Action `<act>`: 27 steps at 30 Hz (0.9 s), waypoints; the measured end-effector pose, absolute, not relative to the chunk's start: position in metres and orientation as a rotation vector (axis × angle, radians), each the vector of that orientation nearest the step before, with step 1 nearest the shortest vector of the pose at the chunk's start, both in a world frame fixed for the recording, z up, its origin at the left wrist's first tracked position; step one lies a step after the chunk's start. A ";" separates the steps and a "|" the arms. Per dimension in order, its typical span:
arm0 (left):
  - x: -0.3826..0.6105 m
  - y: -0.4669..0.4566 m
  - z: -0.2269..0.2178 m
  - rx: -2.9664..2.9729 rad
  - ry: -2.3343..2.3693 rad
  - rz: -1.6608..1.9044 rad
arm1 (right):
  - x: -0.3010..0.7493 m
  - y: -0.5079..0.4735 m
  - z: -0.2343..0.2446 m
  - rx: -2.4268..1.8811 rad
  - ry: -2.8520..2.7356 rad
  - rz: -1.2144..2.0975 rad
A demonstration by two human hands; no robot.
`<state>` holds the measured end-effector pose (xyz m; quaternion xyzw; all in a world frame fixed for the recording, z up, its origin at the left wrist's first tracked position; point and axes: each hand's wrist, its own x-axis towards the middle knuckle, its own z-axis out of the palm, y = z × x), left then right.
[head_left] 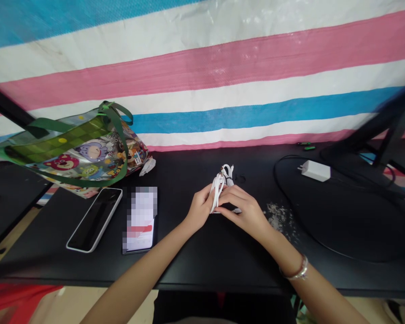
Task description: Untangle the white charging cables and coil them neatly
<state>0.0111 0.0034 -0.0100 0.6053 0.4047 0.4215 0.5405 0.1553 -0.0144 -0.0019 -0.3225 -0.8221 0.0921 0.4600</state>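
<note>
A coiled white cable (pixel 222 179) is held over the middle of the black table (pixel 195 252). My left hand (pixel 200 208) grips the bundle from the left, fingers closed on it. From the right, my right hand (pixel 242 207) has its fingers wrapped over the bundle's lower part. A bracelet sits on my right wrist (pixel 297 269). The cable's loops stick up above both hands.
A white phone (pixel 95 219) and a second phone with a lit screen (pixel 141 219) lie at the left. A cartoon-print bag with green straps (pixel 77 153) stands behind them. A white charger (pixel 315 170) rests on a round black monitor base (pixel 340 211) at the right.
</note>
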 end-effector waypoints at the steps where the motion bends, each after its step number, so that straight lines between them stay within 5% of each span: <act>1: 0.011 0.004 -0.009 1.440 0.963 1.018 | 0.155 -0.014 -0.002 -0.810 -2.031 0.214; 27: 0.011 0.003 -0.006 1.284 0.958 1.117 | 0.151 -0.021 -0.002 -0.975 -1.733 0.821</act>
